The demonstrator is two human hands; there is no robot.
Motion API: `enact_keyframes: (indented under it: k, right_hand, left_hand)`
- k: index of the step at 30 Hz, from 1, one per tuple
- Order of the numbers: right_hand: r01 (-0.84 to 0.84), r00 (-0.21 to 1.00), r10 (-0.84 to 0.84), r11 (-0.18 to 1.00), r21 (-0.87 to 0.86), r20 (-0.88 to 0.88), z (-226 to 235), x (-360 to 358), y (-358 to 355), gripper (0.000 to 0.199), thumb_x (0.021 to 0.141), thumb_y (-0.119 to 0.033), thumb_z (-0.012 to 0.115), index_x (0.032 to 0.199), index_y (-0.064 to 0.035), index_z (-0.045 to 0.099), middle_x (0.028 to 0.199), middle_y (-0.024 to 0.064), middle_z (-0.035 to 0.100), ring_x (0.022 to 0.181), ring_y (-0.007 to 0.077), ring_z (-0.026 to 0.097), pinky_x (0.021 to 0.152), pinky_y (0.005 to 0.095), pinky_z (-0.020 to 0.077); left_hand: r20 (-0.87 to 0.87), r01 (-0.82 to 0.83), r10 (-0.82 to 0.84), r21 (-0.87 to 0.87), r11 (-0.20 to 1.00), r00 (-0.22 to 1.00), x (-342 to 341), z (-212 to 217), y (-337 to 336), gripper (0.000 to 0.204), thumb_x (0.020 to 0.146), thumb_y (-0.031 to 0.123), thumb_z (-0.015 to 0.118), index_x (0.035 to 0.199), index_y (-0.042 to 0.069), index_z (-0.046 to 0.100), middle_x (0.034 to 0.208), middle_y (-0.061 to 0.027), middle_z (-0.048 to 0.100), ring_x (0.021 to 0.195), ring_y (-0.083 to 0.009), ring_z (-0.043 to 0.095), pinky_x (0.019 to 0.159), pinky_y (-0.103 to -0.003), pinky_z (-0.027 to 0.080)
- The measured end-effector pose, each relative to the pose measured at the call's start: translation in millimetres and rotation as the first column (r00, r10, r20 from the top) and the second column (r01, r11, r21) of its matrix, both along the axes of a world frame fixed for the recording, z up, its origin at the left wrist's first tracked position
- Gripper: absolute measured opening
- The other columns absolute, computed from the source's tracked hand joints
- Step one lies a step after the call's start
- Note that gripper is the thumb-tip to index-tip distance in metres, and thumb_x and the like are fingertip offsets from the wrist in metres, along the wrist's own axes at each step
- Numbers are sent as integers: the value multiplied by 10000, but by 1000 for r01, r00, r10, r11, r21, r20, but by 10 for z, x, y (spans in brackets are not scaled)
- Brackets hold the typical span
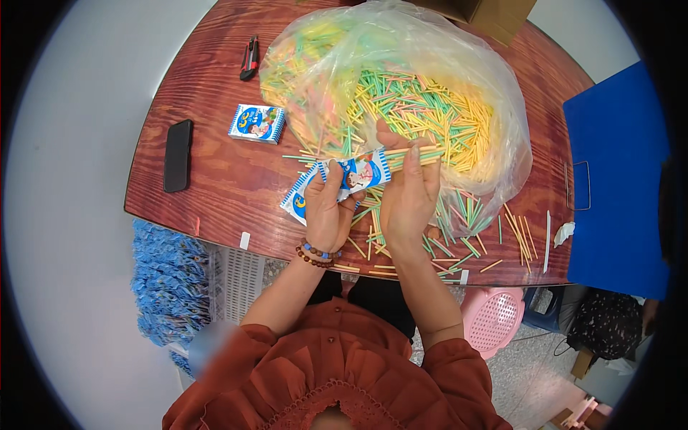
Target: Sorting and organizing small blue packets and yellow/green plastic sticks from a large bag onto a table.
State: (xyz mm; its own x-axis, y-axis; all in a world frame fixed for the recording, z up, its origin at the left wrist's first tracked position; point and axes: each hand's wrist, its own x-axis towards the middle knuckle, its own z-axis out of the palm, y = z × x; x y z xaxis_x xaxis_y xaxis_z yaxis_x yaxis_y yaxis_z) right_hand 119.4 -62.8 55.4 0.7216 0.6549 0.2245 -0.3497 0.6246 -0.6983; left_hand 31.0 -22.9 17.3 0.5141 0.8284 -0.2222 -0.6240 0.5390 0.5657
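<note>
My left hand (pixel 326 215) is closed on small blue-and-white printed packets (pixel 367 173), which lie fanned out in its grip. Close beside it, my right hand (pixel 411 204) pinches a few thin pastel sticks (pixel 424 152) between thumb and fingers, their left ends at the packet's striped edge. Whether those ends are inside the packet I cannot tell. Just beyond both hands, a large clear plastic bag (pixel 510 115) lies open with a heap of yellow, green and pink sticks (pixel 412 100) in it. More loose sticks (pixel 522 240) are scattered on the table around my right hand.
On the dark red wooden table (pixel 215 179) lie a small blue-and-white box (pixel 256 123), a black phone (pixel 178 156) and a box cutter (pixel 249 59). A blue panel (pixel 616 179) stands at the right. Many blue packets (pixel 168 276) fill a spot below left, near a pink stool (pixel 494 319).
</note>
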Motion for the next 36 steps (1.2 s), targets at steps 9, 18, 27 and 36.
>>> enact_keyframes:
  k: [9,18,27,36]
  right_hand:
    - [-63,995,58,996,-60,-83,16,-92,31,227,1014,-141,438,1176,12,479,1435,200,427,1347,245,369,1062,353,332]
    - [-127,746,376,891,-436,549,247,58,104,521,933,-98,552,1410,2,371,1519,169,295,1383,222,322,1099,334,293]
    - [197,374,452,814,-546,810,293,-47,411,318,812,-45,693,1119,-35,613,1046,55,588,863,111,561,683,235,436]
    - [-350,755,591,731,-586,286,20,-334,1157,104,868,-70,660,850,28,688,653,-4,598,514,25,461,468,177,336]
  left_hand:
    - [112,-55,45,85,995,993,49,-204,27,266,993,273,512,1111,49,591,1137,-103,652,1039,-218,629,903,-421,520]
    - [289,-22,9,43,999,957,-59,-206,268,238,990,209,520,1154,47,581,1143,-93,652,1027,-205,642,901,-362,532]
    - [558,32,-8,-33,999,830,-320,-165,520,385,959,317,564,1244,59,537,1204,-89,611,1128,-211,568,1000,-394,456]
    - [-30,-477,510,309,823,860,-997,-133,695,343,965,164,568,1286,77,485,1277,-73,536,1105,-180,547,943,-339,459]
